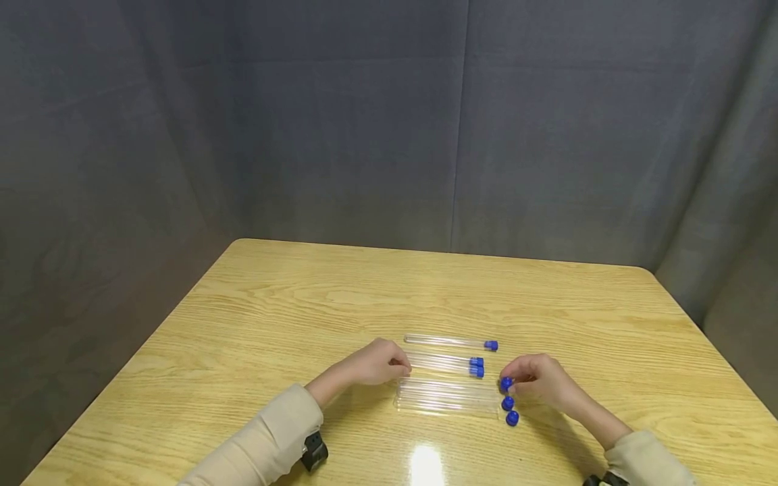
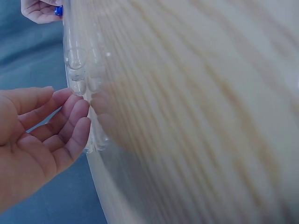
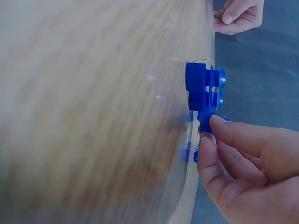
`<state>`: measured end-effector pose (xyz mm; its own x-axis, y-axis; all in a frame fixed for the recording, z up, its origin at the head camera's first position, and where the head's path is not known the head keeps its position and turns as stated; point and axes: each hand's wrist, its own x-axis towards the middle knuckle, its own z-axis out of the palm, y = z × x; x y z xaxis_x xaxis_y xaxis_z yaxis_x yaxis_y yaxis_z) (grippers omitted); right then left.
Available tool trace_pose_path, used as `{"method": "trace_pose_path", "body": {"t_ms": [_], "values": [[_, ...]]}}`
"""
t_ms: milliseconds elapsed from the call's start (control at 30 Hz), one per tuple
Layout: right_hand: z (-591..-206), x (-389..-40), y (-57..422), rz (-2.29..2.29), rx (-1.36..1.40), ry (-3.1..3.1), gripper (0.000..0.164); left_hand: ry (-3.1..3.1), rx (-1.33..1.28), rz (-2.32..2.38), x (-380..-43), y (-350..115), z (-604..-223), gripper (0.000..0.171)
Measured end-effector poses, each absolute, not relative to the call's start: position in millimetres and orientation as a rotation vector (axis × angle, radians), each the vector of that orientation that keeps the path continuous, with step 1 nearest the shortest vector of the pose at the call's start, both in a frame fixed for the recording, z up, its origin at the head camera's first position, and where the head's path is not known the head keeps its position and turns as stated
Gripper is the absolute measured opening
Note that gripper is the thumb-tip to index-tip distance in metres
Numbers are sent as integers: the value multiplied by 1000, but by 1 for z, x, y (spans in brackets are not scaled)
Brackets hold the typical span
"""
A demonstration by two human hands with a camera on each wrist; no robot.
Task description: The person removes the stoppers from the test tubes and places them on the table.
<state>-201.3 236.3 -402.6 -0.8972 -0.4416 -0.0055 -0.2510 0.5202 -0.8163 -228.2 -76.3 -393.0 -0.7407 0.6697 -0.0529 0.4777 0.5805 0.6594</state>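
Note:
My right hand [image 1: 543,381] pinches a blue cap [image 3: 206,122] between thumb and fingers, just above the table. Two more blue caps [image 1: 512,418] stand close by, in a short row toward me. My left hand [image 1: 379,362] is at the rounded ends of the clear test tubes, its thumb apart from loosely bent fingers. Its fingertips are at or close to a tube end [image 2: 78,87]; contact cannot be made out. Several uncapped tubes [image 1: 446,395] lie side by side, their right ends near the loose caps. Beyond them lie two capped tubes [image 1: 440,362], their blue caps pointing right.
A third capped tube [image 1: 446,340] lies farther back, apart from the other two. The wooden table [image 1: 304,297] reaches back to a grey curtain [image 1: 365,135], with more curtain at both sides. Light glares off the tabletop near the front.

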Motion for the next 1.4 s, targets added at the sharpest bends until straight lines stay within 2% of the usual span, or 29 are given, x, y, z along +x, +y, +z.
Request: {"method": "trace_pose_path", "body": {"t_ms": [900, 1133, 1400], "values": [[-403, -201, 235, -1296, -613, 2506, 14, 2496, 915, 960, -231, -76, -399, 19], [-403, -202, 235, -1331, -607, 2456, 14, 2492, 909, 972, -232, -77, -400, 26], [-396, -202, 238, -1362, -629, 2387, 15, 2489, 882, 1062, -233, -82, -394, 20]]}}
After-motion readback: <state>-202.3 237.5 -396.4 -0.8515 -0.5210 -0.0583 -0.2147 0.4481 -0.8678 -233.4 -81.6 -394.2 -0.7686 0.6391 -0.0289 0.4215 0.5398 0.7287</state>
